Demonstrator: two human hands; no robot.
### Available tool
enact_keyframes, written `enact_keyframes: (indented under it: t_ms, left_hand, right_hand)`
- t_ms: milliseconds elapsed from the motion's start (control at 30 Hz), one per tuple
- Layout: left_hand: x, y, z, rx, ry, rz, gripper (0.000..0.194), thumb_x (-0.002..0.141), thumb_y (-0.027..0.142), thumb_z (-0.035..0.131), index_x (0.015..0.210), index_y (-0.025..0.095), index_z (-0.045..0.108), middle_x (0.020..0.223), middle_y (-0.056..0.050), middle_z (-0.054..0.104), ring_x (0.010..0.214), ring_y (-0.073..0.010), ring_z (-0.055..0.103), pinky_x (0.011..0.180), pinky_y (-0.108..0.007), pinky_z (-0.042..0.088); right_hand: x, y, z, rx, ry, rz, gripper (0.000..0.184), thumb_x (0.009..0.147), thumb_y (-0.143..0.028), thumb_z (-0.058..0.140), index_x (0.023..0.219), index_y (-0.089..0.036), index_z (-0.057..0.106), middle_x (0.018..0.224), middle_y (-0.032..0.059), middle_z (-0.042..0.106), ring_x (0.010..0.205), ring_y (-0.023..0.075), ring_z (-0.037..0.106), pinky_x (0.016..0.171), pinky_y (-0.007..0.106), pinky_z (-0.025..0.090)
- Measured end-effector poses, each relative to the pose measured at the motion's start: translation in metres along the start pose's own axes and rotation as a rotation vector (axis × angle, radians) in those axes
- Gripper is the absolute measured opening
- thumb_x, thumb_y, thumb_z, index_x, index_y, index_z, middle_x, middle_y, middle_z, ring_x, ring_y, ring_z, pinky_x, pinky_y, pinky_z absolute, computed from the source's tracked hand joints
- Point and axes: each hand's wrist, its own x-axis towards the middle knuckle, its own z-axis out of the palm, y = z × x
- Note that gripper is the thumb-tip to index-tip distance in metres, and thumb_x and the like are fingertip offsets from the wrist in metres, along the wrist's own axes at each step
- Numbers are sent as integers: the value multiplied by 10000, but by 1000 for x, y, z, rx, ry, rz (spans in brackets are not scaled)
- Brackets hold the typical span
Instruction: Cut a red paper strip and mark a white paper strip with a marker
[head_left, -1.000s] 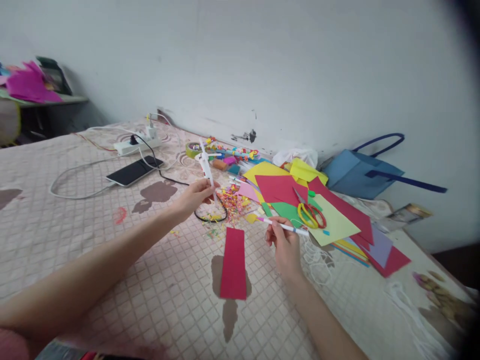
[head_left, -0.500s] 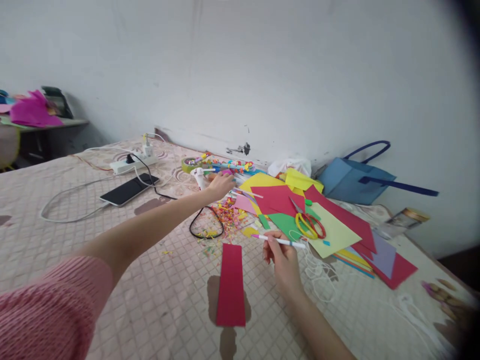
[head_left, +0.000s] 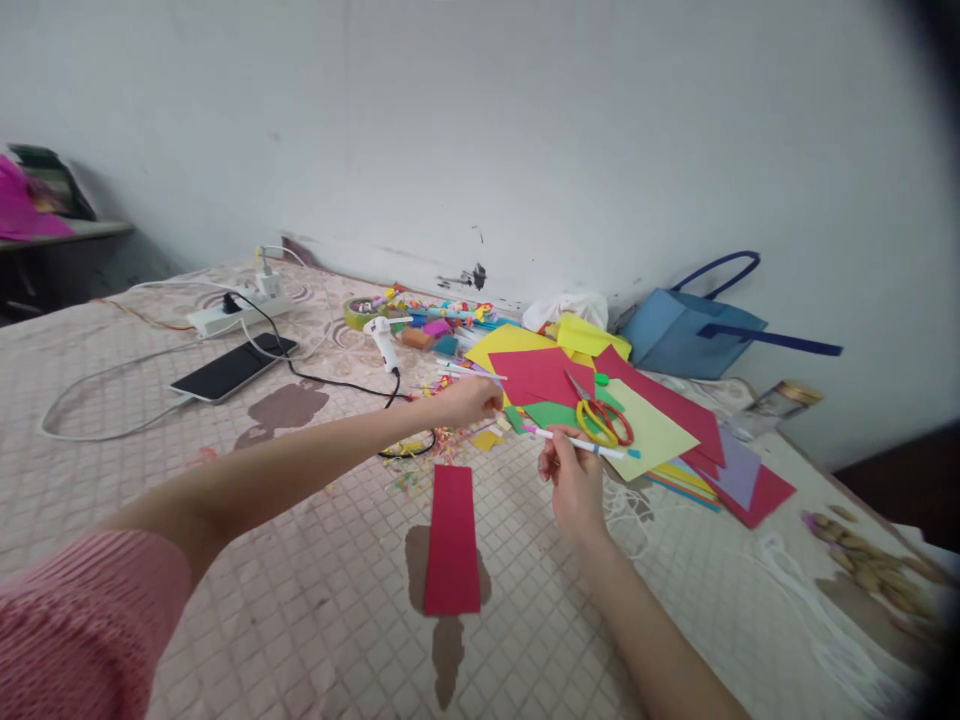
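In my right hand (head_left: 577,490) is a slim white marker pen (head_left: 592,446) with a pinkish-purple end that points left. My left hand (head_left: 476,400) reaches across to the middle of the table, its fingers curled together beside the stacked paper; whatever they may hold is too small to make out. A red paper strip (head_left: 452,545) lies upright in view on the tablecloth, below both hands. Just beyond the pen, scissors (head_left: 604,422) with yellow and red handles rest on coloured paper sheets (head_left: 536,375).
A white hot glue gun (head_left: 384,345) stands left of the paper scraps, its black cord trailing. Farther left are a phone (head_left: 234,370) and a power strip (head_left: 240,312). A blue bag (head_left: 682,335) sits by the wall. White string (head_left: 630,510) lies right of my hand.
My left hand has come back from the craft supplies near the glue gun, moving right and nearer to the right hand. The right hand still holds the pen. The view has shifted right.
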Motion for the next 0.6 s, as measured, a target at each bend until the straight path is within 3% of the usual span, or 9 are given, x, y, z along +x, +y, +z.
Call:
enact_keyframes:
  t_ms: [233, 400, 600]
  left_hand:
    - [5, 11, 16, -106, -11, 37, 273, 910, 322, 545, 1108, 135, 567, 1096, -78, 592, 946, -186, 599, 815, -389, 518]
    - [-11, 15, 7, -257, 122, -17, 80, 853, 179, 580, 870, 107, 611, 862, -48, 650, 792, -146, 615, 724, -276, 503]
    - [-36, 25, 1, -451, 250, -59, 115, 814, 171, 585, 906, 110, 618, 826, -45, 683, 704, -113, 622, 624, -199, 482]
  right_hand:
    - [-1, -1, 0, 5, 14, -2, 137, 794, -305, 619, 812, -187, 553, 563, -69, 478, 440, 66, 434, 396, 192, 337]
    - [-2, -7, 2, 84, 12, -19, 155, 789, -319, 623, 799, -184, 547, 588, -54, 515, 466, 75, 471, 418, 199, 365]
    - [-7, -9, 8, 128, -42, 33, 223, 768, -391, 628, 761, -182, 550, 572, -50, 517, 430, 73, 467, 380, 193, 335]
